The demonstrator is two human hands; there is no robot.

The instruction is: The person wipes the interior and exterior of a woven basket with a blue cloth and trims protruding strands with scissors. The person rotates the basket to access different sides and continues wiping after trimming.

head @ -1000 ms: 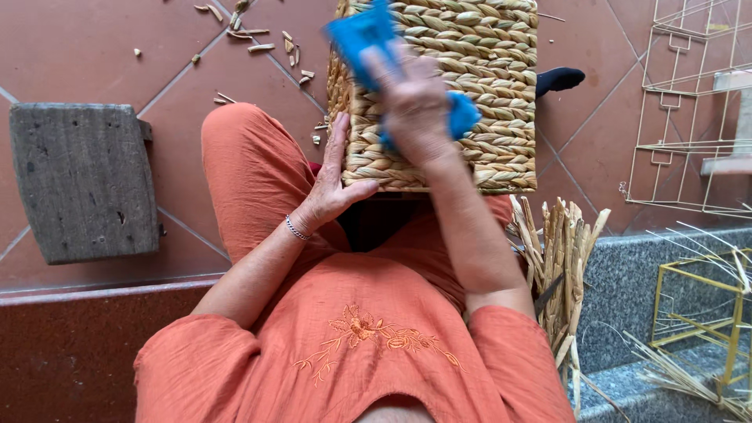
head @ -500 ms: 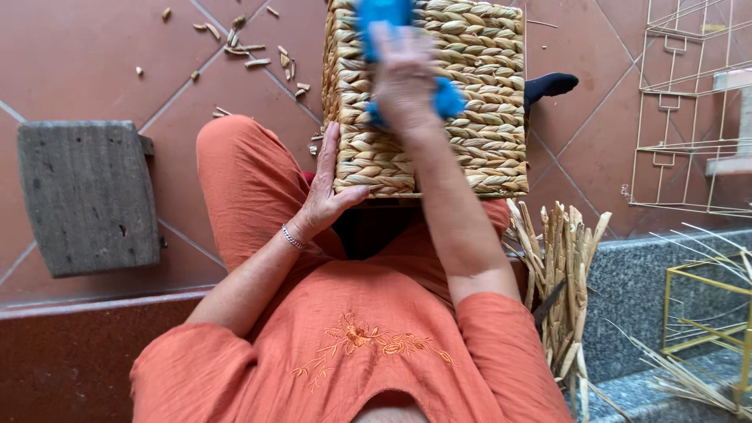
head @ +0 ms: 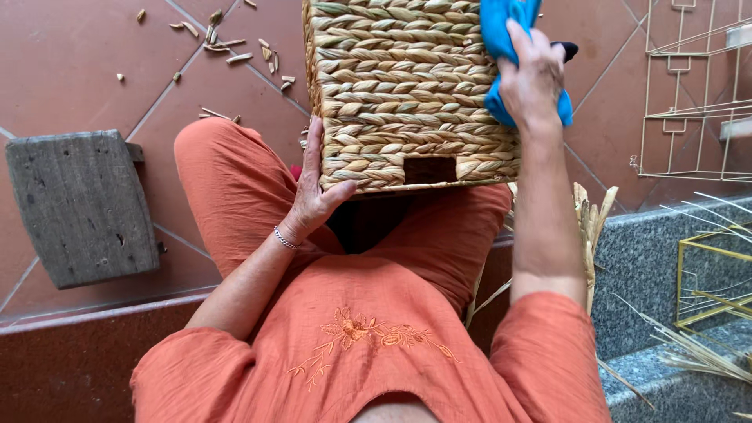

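- The left hand [head: 313, 196] lies flat and open against the side of the square woven straw basket [head: 407, 94], which sits on the person's knees.
- The right hand [head: 534, 78] squeezes a bright blue cloth [head: 501, 35] on the basket's right edge.
- Small straw bits [head: 227, 47] lie on the red floor tiles [head: 78, 70] beyond.

Floor: terracotta tiles [head: 70, 63] laid diagonally, scattered with straw offcuts [head: 223, 43]. A weathered grey wooden block [head: 78, 204] sits at left. A speckled grey stone ledge [head: 658, 251] at right carries loose straw and wire frames [head: 693, 102]. Lighting: even daylight.
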